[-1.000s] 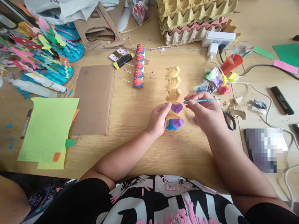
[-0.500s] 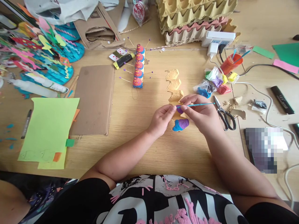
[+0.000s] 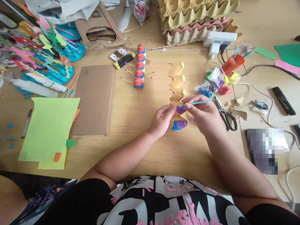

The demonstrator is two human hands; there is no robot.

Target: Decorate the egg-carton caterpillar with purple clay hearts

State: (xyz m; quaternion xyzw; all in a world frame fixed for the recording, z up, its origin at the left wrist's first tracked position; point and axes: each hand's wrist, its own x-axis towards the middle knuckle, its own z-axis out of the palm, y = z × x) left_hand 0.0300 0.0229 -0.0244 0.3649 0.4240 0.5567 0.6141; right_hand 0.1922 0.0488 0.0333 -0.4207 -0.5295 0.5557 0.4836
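A strip of yellow egg-carton cups (image 3: 177, 82) runs away from me at the centre, its nearest cup coated in blue and purple clay (image 3: 180, 124). My left hand (image 3: 163, 119) pinches the left edge of the strip beside a second purple patch (image 3: 181, 109). In my right hand (image 3: 203, 113) is a thin blue tool (image 3: 203, 101), held between thumb and fingers, its tip at that purple patch. Further left stands a finished-looking row of red and blue cups (image 3: 140, 65) with faces and purple-tipped sticks.
Black-handled scissors (image 3: 226, 115) lie right of my right hand. Beyond are bagged clay (image 3: 217, 78), an orange cup (image 3: 232, 64) and a power strip (image 3: 220, 38). Brown cardboard (image 3: 93, 100) and green paper (image 3: 50, 128) lie left. Egg trays (image 3: 197, 18) are stacked at the back.
The strip has tilted, its far end shifting right and away, its near end slightly left. The blue tool has moved slightly with my right hand; both hands keep their hold.
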